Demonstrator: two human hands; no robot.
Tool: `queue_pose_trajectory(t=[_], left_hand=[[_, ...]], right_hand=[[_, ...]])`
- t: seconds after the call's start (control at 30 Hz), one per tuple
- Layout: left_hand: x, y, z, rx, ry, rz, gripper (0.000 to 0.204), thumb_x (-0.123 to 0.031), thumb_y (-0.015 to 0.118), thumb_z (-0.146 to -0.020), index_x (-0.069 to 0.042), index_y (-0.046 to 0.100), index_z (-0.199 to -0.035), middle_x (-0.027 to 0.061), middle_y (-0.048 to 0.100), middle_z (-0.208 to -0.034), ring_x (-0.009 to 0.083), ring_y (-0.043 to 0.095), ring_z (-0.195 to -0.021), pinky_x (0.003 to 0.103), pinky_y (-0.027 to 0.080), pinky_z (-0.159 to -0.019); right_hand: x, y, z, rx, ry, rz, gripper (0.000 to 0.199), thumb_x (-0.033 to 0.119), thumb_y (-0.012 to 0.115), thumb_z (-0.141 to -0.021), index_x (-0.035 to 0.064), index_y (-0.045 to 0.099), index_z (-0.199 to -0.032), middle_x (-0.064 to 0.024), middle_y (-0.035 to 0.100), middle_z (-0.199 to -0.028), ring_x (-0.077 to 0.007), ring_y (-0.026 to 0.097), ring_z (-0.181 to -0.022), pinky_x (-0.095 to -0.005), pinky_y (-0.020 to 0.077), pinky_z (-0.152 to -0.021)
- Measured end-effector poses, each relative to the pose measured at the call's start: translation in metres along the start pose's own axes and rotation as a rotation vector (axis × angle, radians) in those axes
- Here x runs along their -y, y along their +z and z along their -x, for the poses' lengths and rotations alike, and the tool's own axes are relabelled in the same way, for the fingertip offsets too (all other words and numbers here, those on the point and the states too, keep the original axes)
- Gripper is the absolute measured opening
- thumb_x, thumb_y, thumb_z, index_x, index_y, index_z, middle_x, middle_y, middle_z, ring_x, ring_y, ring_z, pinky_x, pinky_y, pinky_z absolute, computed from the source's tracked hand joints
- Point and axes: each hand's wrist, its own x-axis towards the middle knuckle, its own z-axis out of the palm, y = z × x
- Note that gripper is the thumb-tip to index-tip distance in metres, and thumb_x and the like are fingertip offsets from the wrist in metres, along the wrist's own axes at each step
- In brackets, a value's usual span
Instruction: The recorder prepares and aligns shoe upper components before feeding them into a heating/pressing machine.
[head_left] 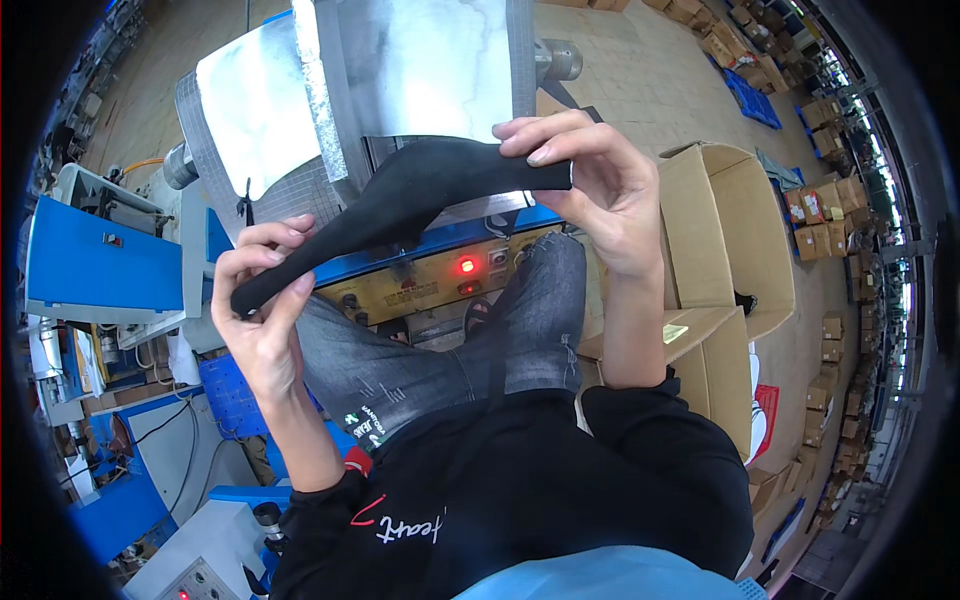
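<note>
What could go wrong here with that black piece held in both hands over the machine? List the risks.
1. The black fabric piece is pinched only at its ends by the left hand and right hand; its middle may sag or twist.
2. It hangs just above the foil-wrapped machine parts, which may be hot, since a red indicator lamp glows.
3. The open cardboard box sits close by the right elbow.

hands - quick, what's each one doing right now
Left hand: closed, pinching the lower end of the black fabric piece.
Right hand: closed, pinching its upper end.
</note>
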Motion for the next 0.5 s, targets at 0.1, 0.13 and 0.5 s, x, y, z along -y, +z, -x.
queue_pose_trajectory(t=[0.1,0.13,0.5], left_hand=[[-0.003,-0.002,0.003,0.018,-0.020,0.049,0.031,0.007,0.067,-0.074,-0.001,0.053,-0.101,0.0185,0.059,-0.103,0.0303,0.059,-0.103,0.045,0.046,-0.095],[-0.002,-0.003,0.004,0.018,-0.020,0.048,0.031,0.007,0.067,-0.074,-0.001,0.053,-0.101,0.0185,0.059,-0.103,0.0303,0.059,-0.103,0.045,0.046,-0.095],[0.040,0.029,0.052,-0.366,-0.852,0.695,0.025,-0.016,0.054,-0.093,-0.005,0.052,-0.116,0.0076,0.062,-0.104,0.0183,0.064,-0.093,0.033,0.052,-0.085]], right_hand=[[0.003,0.002,0.000,-0.006,0.009,-0.053,0.028,-0.011,0.066,-0.074,-0.0022,0.062,-0.101,-0.0139,0.063,-0.104,-0.0238,0.059,-0.105,-0.0364,0.0450,-0.094],[0.005,0.003,0.001,-0.006,0.009,-0.054,0.028,-0.011,0.066,-0.074,-0.0022,0.062,-0.101,-0.0139,0.063,-0.104,-0.0238,0.059,-0.105,-0.0364,0.0450,-0.094],[0.013,0.035,0.012,0.023,0.269,-0.176,0.057,0.041,0.042,-0.098,-0.0070,0.049,-0.127,-0.0171,0.061,-0.111,-0.0202,0.058,-0.107,-0.0310,0.0418,-0.095]])
